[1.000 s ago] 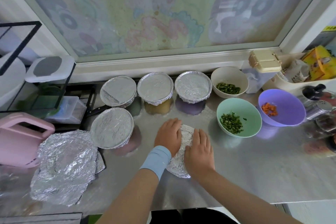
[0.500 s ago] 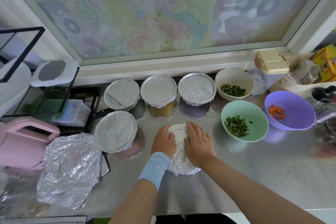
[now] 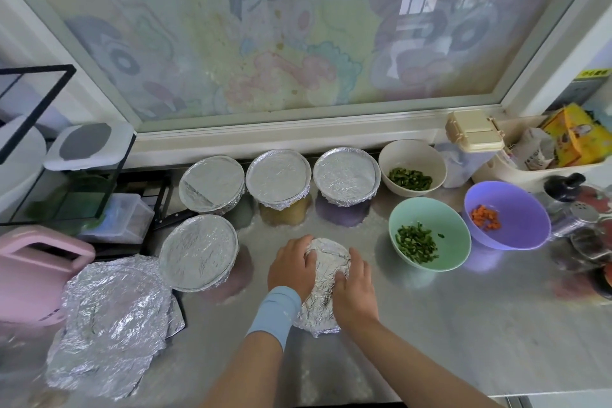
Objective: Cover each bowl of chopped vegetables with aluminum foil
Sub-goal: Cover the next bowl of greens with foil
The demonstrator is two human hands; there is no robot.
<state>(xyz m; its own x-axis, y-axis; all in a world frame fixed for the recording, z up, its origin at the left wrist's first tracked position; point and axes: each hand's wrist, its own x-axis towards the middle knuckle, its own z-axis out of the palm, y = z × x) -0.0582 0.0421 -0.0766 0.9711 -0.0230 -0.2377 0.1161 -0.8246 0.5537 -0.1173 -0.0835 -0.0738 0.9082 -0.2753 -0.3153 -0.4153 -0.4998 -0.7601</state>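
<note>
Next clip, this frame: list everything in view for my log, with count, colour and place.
foil-covered bowls: four, silver, three in back row, one front left
bowl being wrapped: one, silver foil, counter centre
cream bowl: one, green vegetables, back row right
green bowl: one, chopped greens, right of centre
purple bowl: one, orange pieces, far right
loose foil: one crumpled pile, silver, front left
pink container: one, left edge
lidded box: one, cream, back right
counter: one, steel grey
wristband: one, light blue, left wrist
left hand: one, curled round that bowl's left side
right hand: one, curled round its right side
</note>
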